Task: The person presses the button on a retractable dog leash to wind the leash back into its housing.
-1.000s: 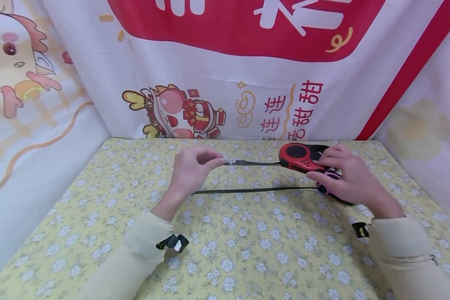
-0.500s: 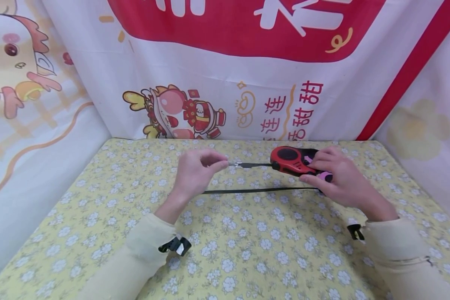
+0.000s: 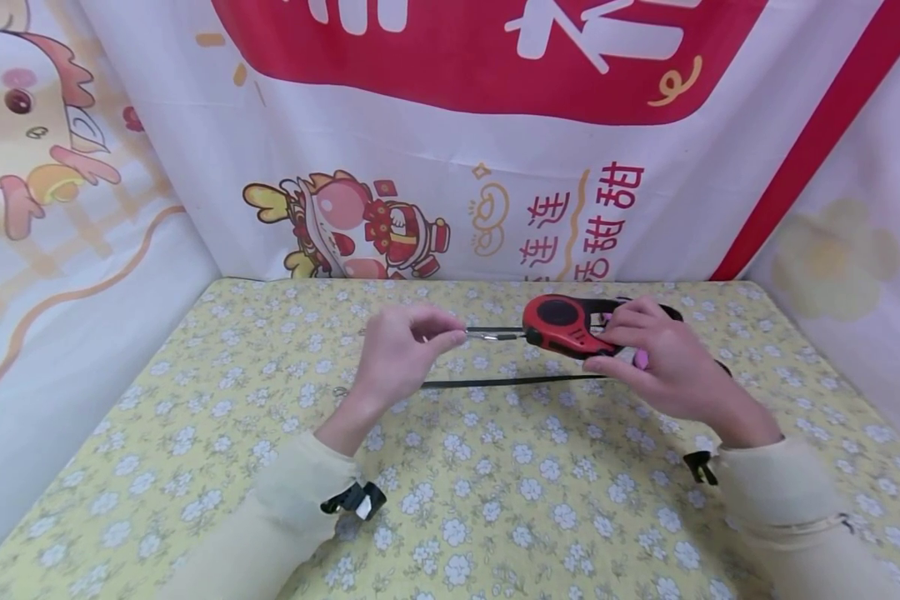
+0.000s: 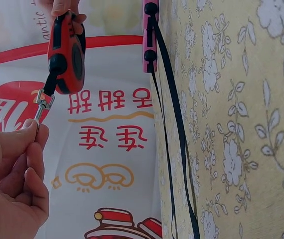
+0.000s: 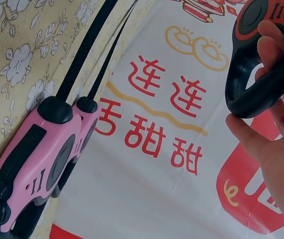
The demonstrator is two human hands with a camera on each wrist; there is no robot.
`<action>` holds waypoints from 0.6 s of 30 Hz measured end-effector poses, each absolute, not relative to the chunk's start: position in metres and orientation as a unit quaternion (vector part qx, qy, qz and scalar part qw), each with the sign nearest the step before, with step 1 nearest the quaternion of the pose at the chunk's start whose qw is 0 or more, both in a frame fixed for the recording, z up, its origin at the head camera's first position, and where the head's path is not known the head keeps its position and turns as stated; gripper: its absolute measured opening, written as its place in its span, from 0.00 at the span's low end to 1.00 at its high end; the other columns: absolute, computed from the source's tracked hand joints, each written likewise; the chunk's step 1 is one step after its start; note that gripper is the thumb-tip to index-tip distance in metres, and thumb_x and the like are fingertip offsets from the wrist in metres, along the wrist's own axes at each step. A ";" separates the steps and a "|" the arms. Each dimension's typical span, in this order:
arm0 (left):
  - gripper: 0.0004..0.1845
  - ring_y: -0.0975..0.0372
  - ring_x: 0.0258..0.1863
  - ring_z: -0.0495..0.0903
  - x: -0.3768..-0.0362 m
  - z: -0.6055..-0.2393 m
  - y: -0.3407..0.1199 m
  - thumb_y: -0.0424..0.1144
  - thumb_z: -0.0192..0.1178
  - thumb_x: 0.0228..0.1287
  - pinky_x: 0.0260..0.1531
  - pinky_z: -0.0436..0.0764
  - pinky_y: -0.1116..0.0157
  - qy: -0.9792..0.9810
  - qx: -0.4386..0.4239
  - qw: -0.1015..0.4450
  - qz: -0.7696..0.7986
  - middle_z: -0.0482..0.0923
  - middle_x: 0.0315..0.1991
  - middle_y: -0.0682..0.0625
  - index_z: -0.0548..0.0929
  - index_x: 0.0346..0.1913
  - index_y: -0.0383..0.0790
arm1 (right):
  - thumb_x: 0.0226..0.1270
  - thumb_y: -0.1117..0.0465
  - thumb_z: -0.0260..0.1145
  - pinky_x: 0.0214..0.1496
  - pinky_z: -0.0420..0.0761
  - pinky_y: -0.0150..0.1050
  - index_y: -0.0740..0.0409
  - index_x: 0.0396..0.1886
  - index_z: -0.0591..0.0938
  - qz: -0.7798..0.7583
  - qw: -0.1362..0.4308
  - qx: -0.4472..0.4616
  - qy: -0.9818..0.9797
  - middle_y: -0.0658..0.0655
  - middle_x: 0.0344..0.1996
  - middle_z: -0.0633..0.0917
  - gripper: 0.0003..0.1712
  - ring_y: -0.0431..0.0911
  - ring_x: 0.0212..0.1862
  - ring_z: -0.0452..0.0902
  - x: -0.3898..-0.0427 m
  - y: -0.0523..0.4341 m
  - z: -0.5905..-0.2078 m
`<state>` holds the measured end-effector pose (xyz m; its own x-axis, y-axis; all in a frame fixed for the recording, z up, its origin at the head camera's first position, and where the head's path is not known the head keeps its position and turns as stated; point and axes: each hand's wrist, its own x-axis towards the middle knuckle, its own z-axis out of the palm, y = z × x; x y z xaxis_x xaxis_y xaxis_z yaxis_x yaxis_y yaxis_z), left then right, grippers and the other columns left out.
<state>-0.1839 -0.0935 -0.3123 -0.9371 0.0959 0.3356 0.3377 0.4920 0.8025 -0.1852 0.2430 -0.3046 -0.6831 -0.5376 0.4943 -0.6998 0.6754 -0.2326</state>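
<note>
My left hand [image 3: 405, 350] pinches the metal snap clip [image 4: 43, 103] of a red and black retractable dog leash [image 3: 553, 323] between thumb and fingers. My right hand [image 3: 663, 358] grips that leash by its casing and handle, off the table. The clip sits close to the casing, on a short bit of strap. Below lie two pink and black retractable leashes, a nearer one [image 5: 47, 149] and another one [image 5: 86, 132] partly behind it. In the head view my right hand hides most of them.
The black strap [image 3: 517, 382] of a pink leash stretches left over the yellow floral tablecloth [image 3: 525, 517]. A second strap [image 4: 164, 129] lies alongside. A white printed cloth [image 3: 420, 137] hangs behind the table's far edge, with more cloth at both sides.
The red leash and my right hand have moved left, towards my left hand. My left hand has shifted slightly right. The strap between clip and casing has become shorter.
</note>
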 end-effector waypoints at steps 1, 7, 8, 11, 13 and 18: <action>0.03 0.61 0.28 0.81 -0.184 -0.313 -0.093 0.40 0.75 0.67 0.24 0.75 0.70 -0.856 -0.129 0.125 -0.485 0.92 0.37 0.54 0.94 0.41 0.49 | 0.61 0.59 0.81 0.53 0.82 0.57 0.62 0.48 0.92 0.205 0.196 0.347 -0.894 0.59 0.48 0.90 0.17 0.51 0.55 0.77 -0.185 0.242 -0.305; 0.02 0.61 0.27 0.80 -0.183 -0.313 -0.090 0.41 0.74 0.67 0.23 0.73 0.70 -0.857 -0.133 0.128 -0.481 0.92 0.37 0.54 0.94 0.41 0.49 | 0.61 0.60 0.81 0.57 0.81 0.59 0.63 0.49 0.92 0.200 0.193 0.351 -0.894 0.61 0.51 0.89 0.18 0.53 0.58 0.77 -0.185 0.240 -0.305; 0.02 0.61 0.27 0.79 -0.182 -0.313 -0.090 0.40 0.74 0.67 0.23 0.73 0.70 -0.857 -0.134 0.129 -0.481 0.92 0.36 0.54 0.94 0.41 0.49 | 0.61 0.60 0.81 0.57 0.81 0.60 0.63 0.49 0.92 0.198 0.194 0.353 -0.894 0.61 0.51 0.89 0.18 0.53 0.58 0.77 -0.185 0.239 -0.305; 0.02 0.61 0.26 0.78 -0.182 -0.313 -0.090 0.41 0.74 0.68 0.22 0.71 0.71 -0.857 -0.137 0.130 -0.480 0.92 0.36 0.54 0.94 0.41 0.49 | 0.60 0.60 0.82 0.57 0.81 0.59 0.62 0.48 0.92 0.194 0.199 0.357 -0.892 0.61 0.50 0.89 0.18 0.53 0.57 0.77 -0.185 0.239 -0.305; 0.03 0.60 0.26 0.78 -0.181 -0.313 -0.090 0.41 0.74 0.68 0.22 0.71 0.70 -0.857 -0.139 0.130 -0.479 0.92 0.36 0.53 0.94 0.41 0.49 | 0.59 0.60 0.82 0.56 0.81 0.59 0.62 0.48 0.92 0.192 0.204 0.359 -0.890 0.60 0.50 0.89 0.18 0.53 0.57 0.76 -0.185 0.239 -0.305; 0.03 0.60 0.25 0.77 -0.182 -0.313 -0.091 0.41 0.73 0.69 0.22 0.70 0.70 -0.856 -0.146 0.123 -0.481 0.91 0.36 0.53 0.94 0.41 0.48 | 0.57 0.60 0.83 0.56 0.80 0.59 0.63 0.49 0.92 0.192 0.217 0.364 -0.885 0.61 0.51 0.89 0.20 0.54 0.57 0.77 -0.186 0.239 -0.306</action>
<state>-0.1819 -0.0911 -0.3134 -0.9271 0.1320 0.3508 0.3683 0.4944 0.7873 -0.1862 0.2395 -0.3063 -0.6404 -0.5614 0.5242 -0.7283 0.6605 -0.1825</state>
